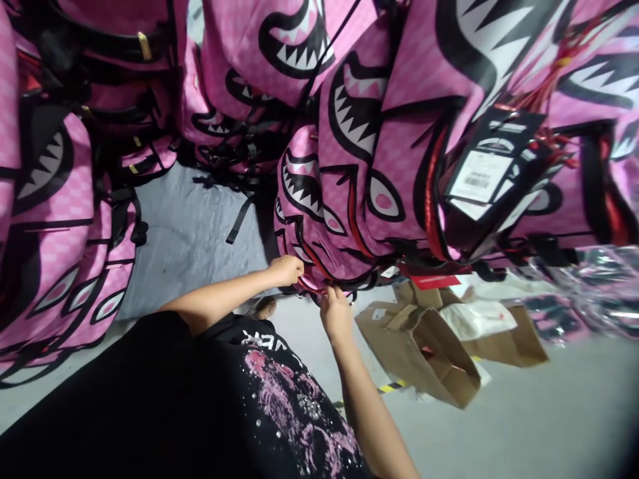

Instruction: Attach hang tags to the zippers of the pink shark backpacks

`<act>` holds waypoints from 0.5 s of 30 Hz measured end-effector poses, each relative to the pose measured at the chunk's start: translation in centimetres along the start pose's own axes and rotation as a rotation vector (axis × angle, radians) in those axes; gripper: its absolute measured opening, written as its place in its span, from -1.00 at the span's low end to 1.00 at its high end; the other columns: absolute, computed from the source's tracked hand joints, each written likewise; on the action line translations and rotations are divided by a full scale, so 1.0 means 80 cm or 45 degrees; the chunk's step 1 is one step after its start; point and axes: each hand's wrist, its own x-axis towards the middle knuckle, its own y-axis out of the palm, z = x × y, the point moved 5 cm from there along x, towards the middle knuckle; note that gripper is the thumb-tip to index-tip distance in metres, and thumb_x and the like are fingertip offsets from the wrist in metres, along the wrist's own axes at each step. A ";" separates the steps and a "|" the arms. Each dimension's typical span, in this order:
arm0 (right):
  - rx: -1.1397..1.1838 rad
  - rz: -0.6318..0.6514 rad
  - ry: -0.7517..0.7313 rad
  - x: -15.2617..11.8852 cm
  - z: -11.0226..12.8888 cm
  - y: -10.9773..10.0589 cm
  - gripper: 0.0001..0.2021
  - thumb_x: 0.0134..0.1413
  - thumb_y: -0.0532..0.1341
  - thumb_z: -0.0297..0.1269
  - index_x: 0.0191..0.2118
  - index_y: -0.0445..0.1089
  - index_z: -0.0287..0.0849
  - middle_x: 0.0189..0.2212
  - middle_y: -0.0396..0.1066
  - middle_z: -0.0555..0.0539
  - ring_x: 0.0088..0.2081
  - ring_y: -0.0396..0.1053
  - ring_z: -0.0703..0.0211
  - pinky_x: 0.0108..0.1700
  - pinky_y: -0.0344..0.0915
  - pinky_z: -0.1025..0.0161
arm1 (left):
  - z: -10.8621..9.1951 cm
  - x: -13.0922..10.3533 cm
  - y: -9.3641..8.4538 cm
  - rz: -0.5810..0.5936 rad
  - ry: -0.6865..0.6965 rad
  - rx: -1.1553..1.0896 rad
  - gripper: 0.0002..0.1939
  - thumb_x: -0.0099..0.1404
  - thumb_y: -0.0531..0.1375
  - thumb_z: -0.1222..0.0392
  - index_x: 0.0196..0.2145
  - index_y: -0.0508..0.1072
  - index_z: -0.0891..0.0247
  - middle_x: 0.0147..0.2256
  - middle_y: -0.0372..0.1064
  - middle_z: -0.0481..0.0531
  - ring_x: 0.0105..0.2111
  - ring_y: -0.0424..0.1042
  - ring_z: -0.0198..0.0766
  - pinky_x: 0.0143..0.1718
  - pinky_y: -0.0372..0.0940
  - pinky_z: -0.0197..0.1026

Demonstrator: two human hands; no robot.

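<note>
A pile of pink backpacks printed with black-and-white shark mouths fills the upper half of the view. My left hand [285, 270] and my right hand [335, 313] both pinch the lower edge of one pink backpack [319, 199] in the middle of the pile, at a red-trimmed seam or zipper. The fingertips are partly hidden by the fabric. A white hang tag [478, 178] with a barcode dangles from a backpack to the right.
More pink backpacks [54, 219] are stacked at the left, with black straps hanging. Brown cardboard pieces [424, 346] and white paper lie on the grey floor [549, 412] at the right. Clear plastic bags [594, 293] lie at the far right.
</note>
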 end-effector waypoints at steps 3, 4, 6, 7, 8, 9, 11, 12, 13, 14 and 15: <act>0.495 -0.172 0.202 -0.014 -0.015 0.011 -0.71 0.19 -0.01 -0.29 -0.06 0.33 -0.23 -0.13 0.43 -0.25 -0.12 0.39 0.03 -0.09 0.30 0.13 | -0.001 0.018 0.023 0.022 -0.056 -0.067 -0.83 0.24 0.14 0.25 -0.31 0.54 0.22 -0.48 0.49 -0.08 -0.53 0.42 -0.39 -0.36 0.25 -0.36; 0.660 -0.234 0.297 -0.015 -0.021 0.015 -0.71 0.18 -0.01 -0.26 -0.06 0.31 -0.23 -0.15 0.44 -0.23 -0.13 0.41 0.04 -0.09 0.32 0.13 | -0.004 0.023 0.028 0.016 -0.062 -0.068 -0.84 0.24 0.15 0.25 -0.30 0.55 0.22 -0.48 0.49 -0.06 -0.51 0.43 -0.38 -0.35 0.26 -0.36; 0.943 -0.328 0.450 -0.014 -0.031 0.022 -0.70 0.16 -0.01 -0.21 -0.07 0.26 -0.23 -0.21 0.45 -0.22 -0.19 0.44 0.08 -0.12 0.35 0.14 | -0.009 0.030 0.036 -0.004 -0.072 -0.071 -0.82 0.23 0.15 0.26 -0.29 0.56 0.21 -0.46 0.50 -0.03 -0.46 0.46 -0.34 -0.32 0.27 -0.34; 1.041 -0.346 0.493 -0.012 -0.034 0.025 -0.70 0.15 0.00 -0.19 -0.09 0.26 -0.23 -0.23 0.46 -0.21 -0.22 0.45 0.09 -0.13 0.36 0.14 | -0.011 0.032 0.038 -0.014 -0.074 -0.072 -0.81 0.23 0.15 0.26 -0.27 0.57 0.21 -0.45 0.50 -0.01 -0.45 0.47 -0.33 -0.31 0.28 -0.34; 1.100 -0.344 0.519 -0.010 -0.037 0.026 -0.70 0.14 0.00 -0.17 -0.11 0.27 -0.23 -0.26 0.46 -0.20 -0.25 0.45 0.09 -0.15 0.37 0.15 | -0.013 0.034 0.039 -0.025 -0.077 -0.075 -0.79 0.24 0.14 0.27 -0.25 0.57 0.20 -0.44 0.51 -0.01 -0.44 0.47 -0.33 -0.31 0.28 -0.34; 1.122 -0.328 0.534 -0.007 -0.040 0.027 -0.70 0.13 0.00 -0.16 -0.12 0.29 -0.23 -0.28 0.47 -0.18 -0.27 0.45 0.10 -0.16 0.37 0.15 | -0.014 0.034 0.040 -0.035 -0.078 -0.078 -0.78 0.24 0.13 0.27 -0.23 0.57 0.19 -0.43 0.52 -0.01 -0.45 0.47 -0.34 -0.33 0.27 -0.35; 1.093 -0.286 0.534 -0.003 -0.046 0.026 -0.68 0.11 0.01 -0.15 -0.16 0.35 -0.22 -0.30 0.47 -0.17 -0.29 0.44 0.09 -0.17 0.36 0.14 | -0.013 0.034 0.038 -0.051 -0.078 -0.086 -0.77 0.26 0.11 0.27 -0.21 0.55 0.21 -0.41 0.52 -0.02 -0.49 0.45 -0.36 -0.39 0.26 -0.36; 1.070 -0.273 0.525 -0.002 -0.049 0.025 -0.68 0.10 0.01 -0.16 -0.16 0.38 -0.22 -0.30 0.48 -0.17 -0.28 0.44 0.08 -0.16 0.36 0.13 | -0.012 0.034 0.037 -0.057 -0.077 -0.091 -0.77 0.27 0.10 0.26 -0.21 0.55 0.22 -0.42 0.52 -0.02 -0.52 0.44 -0.38 -0.42 0.24 -0.37; 1.051 -0.270 0.513 -0.001 -0.052 0.023 -0.67 0.09 0.01 -0.16 -0.17 0.40 -0.22 -0.29 0.49 -0.17 -0.27 0.44 0.07 -0.14 0.35 0.12 | -0.011 0.033 0.036 -0.060 -0.076 -0.096 -0.77 0.29 0.09 0.26 -0.22 0.54 0.24 -0.42 0.52 -0.03 -0.54 0.42 -0.40 -0.45 0.23 -0.38; 1.036 -0.270 0.499 0.001 -0.054 0.022 -0.66 0.07 0.01 -0.16 -0.17 0.41 -0.22 -0.28 0.49 -0.18 -0.24 0.44 0.06 -0.11 0.34 0.11 | -0.010 0.033 0.035 -0.061 -0.073 -0.103 -0.78 0.29 0.08 0.25 -0.23 0.53 0.25 -0.43 0.51 -0.04 -0.56 0.41 -0.41 -0.47 0.22 -0.39; 1.027 -0.271 0.482 0.002 -0.057 0.022 -0.65 0.06 0.02 -0.16 -0.17 0.43 -0.23 -0.26 0.50 -0.18 -0.21 0.44 0.04 -0.08 0.34 0.10 | -0.009 0.033 0.033 -0.057 -0.071 -0.110 -0.78 0.29 0.08 0.25 -0.24 0.53 0.25 -0.44 0.51 -0.05 -0.58 0.40 -0.43 -0.49 0.21 -0.39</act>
